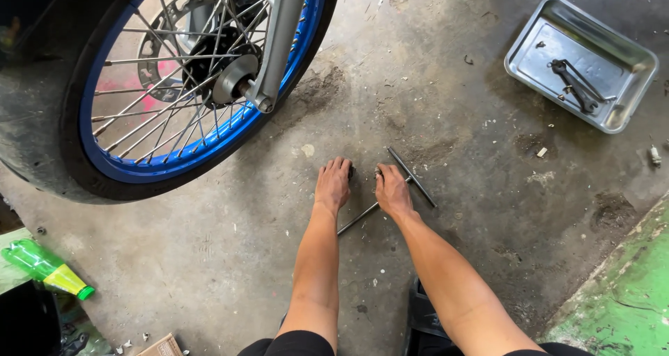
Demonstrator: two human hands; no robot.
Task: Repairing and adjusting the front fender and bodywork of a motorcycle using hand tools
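Both my forearms reach out from the bottom edge, and my left hand [333, 183] lies palm down on the concrete floor [446, 105], fingers curled at a small dark piece I cannot make out. My right hand [392, 191] sits just beside it, the two nearly touching, resting on a T-wrench [412, 177]; whether the fingers actually grip it I cannot tell. Its long shaft runs along the floor from lower left, between my wrists, up to the right, and its cross handle lies slantwise on the far side of my right hand, pointing up-left to down-right. Far right, well apart, a shallow metal tray [627, 63] holds dark spanners [575, 86] lying diagonally. Upper left stands a spoked wheel [174, 84] with a blue rim and a grey fork leg. At the lower left edge a green bottle [42, 267] lies on its side, cap toward the lower right
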